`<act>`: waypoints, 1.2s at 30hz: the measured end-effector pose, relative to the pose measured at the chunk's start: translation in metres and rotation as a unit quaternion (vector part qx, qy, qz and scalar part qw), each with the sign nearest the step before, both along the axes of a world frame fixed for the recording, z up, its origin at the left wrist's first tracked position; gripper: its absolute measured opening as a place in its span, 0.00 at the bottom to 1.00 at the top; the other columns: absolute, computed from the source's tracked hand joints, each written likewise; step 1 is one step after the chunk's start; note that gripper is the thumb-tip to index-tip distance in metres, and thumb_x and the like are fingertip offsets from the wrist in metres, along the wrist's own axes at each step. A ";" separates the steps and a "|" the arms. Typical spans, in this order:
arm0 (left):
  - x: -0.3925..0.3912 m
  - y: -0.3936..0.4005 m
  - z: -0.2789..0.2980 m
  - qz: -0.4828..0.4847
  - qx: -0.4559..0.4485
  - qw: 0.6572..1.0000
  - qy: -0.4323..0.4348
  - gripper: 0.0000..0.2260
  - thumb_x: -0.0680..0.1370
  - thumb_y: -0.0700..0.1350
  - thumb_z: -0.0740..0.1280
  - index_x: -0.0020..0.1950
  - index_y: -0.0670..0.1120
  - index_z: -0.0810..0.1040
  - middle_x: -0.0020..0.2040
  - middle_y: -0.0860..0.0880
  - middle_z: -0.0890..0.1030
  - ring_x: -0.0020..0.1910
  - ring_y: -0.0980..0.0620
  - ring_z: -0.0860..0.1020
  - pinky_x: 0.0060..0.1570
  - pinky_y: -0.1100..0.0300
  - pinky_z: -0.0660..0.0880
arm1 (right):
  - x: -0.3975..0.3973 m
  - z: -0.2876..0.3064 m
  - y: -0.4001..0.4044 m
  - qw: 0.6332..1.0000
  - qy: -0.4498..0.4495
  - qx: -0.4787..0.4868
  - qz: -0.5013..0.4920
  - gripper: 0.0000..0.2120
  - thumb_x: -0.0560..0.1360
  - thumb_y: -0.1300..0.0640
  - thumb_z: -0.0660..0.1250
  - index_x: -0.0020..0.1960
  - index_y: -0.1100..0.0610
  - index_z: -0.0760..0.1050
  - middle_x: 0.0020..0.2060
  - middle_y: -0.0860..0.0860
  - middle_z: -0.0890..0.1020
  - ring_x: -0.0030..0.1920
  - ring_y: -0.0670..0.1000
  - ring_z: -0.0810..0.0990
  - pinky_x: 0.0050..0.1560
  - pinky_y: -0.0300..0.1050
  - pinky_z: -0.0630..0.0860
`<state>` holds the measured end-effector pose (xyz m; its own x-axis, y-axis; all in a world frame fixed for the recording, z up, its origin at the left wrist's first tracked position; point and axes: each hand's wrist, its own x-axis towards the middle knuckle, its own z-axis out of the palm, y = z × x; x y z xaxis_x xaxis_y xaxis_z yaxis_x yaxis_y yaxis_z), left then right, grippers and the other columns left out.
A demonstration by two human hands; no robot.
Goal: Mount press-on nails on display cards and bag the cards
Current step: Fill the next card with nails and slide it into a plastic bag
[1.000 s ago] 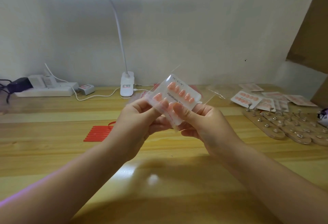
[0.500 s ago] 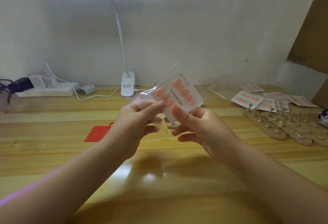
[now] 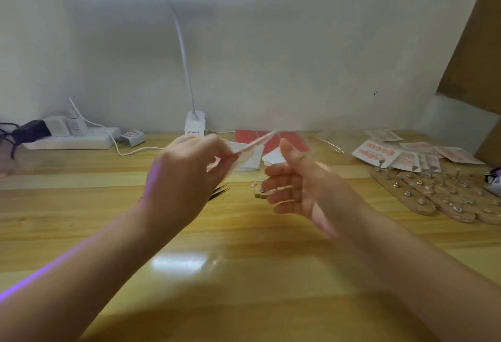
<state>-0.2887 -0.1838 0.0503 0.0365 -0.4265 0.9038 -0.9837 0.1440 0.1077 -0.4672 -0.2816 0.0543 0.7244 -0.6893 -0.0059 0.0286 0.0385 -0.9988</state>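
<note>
Looking down at a long wooden desk (image 3: 244, 260) against a plain white wall (image 3: 298, 57), we see glare from the lamp on the bare varnished stretch nearest us, under and in front of both forearms. Brown cardboard (image 3: 477, 43) leans in at the upper right corner. A white desk lamp (image 3: 194, 124) stands at the back centre, its lit bar overhead. A white power strip (image 3: 70, 139) with plugs and cords sits along the back left edge. Wooden nail stands (image 3: 444, 195) with small metal pegs lie at the right, and finished display cards (image 3: 376, 153) with pink nails are fanned just behind them, near the right edge. Red sheets (image 3: 249, 137) and white cards (image 3: 252, 160) lie at the back centre behind the hands. Our left hand (image 3: 187, 179) is raised mid-desk, fingers curled, pinching the bagged card (image 3: 254, 143), which shows edge-on and motion-blurred, tilted up to the right; we cannot tell its contents. Our right hand (image 3: 301, 187) is just beside it, apart from the card, thumb up and fingers loosely spread, holding nothing. Dark tweezers (image 3: 219, 190) poke out from behind the left hand, and a small wooden block (image 3: 261, 194) lies on the desk behind the right fingertips.
</note>
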 end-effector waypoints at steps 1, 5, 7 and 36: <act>0.001 0.000 -0.002 0.011 0.001 0.998 -0.057 0.09 0.76 0.43 0.71 0.37 0.43 0.79 0.33 0.51 0.79 0.34 0.49 0.77 0.32 0.55 0.76 | 0.001 0.000 0.003 0.999 0.009 0.022 0.033 0.34 0.64 0.30 0.67 0.51 0.60 0.78 0.41 0.55 0.84 0.37 0.52 0.81 0.40 0.47 0.78; -0.002 -0.001 -0.009 0.028 0.018 0.987 -0.160 0.09 0.76 0.38 0.70 0.36 0.40 0.77 0.37 0.47 0.82 0.36 0.43 0.78 0.31 0.51 0.75 | 0.005 -0.001 0.008 0.994 0.001 0.060 0.089 0.33 0.61 0.32 0.70 0.49 0.60 0.79 0.42 0.56 0.84 0.37 0.52 0.82 0.39 0.44 0.79; -0.006 0.000 -0.010 0.024 0.007 0.983 -0.180 0.09 0.76 0.37 0.70 0.36 0.41 0.77 0.39 0.47 0.82 0.37 0.44 0.78 0.33 0.51 0.75 | 0.005 -0.002 0.010 0.994 0.000 0.069 0.085 0.25 0.63 0.39 0.74 0.47 0.59 0.78 0.40 0.55 0.85 0.35 0.51 0.82 0.37 0.42 0.80; -0.036 0.001 -0.009 -0.058 0.174 0.949 0.258 0.02 0.73 0.53 0.71 0.42 0.62 0.81 0.37 0.67 0.81 0.37 0.65 0.80 0.37 0.72 0.73 | 0.009 -0.014 0.015 0.977 -0.186 0.071 -0.075 0.10 0.72 0.59 0.71 0.52 0.59 0.77 0.41 0.57 0.86 0.43 0.55 0.86 0.43 0.45 0.82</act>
<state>-0.3244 -0.1832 0.0410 0.3706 -0.7235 0.5824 -0.7666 0.1159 0.6316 -0.4578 -0.2663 0.0402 0.5852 -0.7995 0.1353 0.4038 0.1427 -0.9037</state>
